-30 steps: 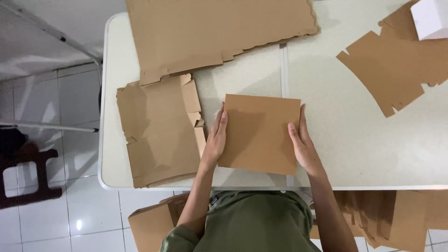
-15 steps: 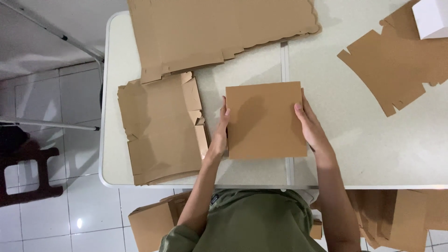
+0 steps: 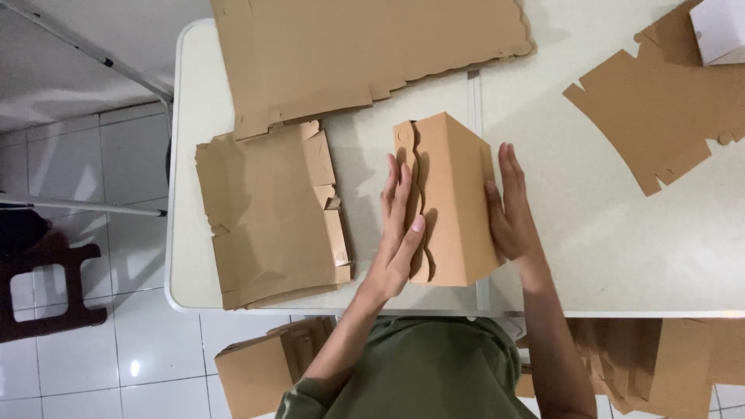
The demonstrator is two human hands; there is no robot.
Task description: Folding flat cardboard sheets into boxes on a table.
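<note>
Both hands flank the half-folded cardboard box (image 3: 450, 202), its long axis running away from the person. Left hand (image 3: 400, 225) presses flat-fingered on the scalloped flap; right hand (image 3: 508, 213) lies open against the opposite side.

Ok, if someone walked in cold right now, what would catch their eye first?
Dead centre on the white table, a brown cardboard box stands half-folded between two flat hands: the left hand against its wavy flap, the right hand against the other side. A stack of flat cardboard blanks lies to its left, with a large sheet above.
</note>
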